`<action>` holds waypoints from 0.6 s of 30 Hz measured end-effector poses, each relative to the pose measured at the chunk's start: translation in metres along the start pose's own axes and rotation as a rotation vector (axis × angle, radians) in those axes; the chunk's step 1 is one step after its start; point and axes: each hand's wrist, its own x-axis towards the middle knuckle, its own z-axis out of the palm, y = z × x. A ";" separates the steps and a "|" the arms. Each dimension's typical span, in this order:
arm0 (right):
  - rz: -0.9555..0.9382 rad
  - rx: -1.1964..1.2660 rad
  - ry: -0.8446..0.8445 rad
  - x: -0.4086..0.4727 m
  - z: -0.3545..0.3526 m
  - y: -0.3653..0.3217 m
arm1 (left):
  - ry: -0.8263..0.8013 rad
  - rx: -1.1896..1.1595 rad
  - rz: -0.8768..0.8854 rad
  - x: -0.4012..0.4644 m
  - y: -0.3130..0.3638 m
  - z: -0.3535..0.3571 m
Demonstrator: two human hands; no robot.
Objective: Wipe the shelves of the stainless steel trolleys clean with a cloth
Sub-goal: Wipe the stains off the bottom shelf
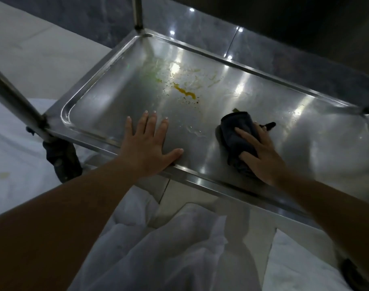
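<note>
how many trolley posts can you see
2 clearly: one post rises from the shelf's far left corner, another post stands at the near left corner. The right-hand corners are cut off or dark, so more may be hidden.

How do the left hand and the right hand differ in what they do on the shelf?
The left hand lies flat, fingers spread, holding nothing; the right hand holds the dark cloth. The left hand touches bare steel; the right hand presses cloth against it. Both rest near the front rim of the shelf.
</note>
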 end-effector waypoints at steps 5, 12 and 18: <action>0.477 -0.157 0.358 0.010 0.030 -0.038 | 0.000 0.008 -0.005 0.002 -0.001 0.002; 0.203 -0.140 0.322 0.020 0.072 -0.097 | -0.080 0.041 0.004 0.006 0.000 -0.003; -0.098 0.012 0.203 -0.009 0.037 -0.042 | 0.144 -0.014 0.107 0.015 -0.051 -0.024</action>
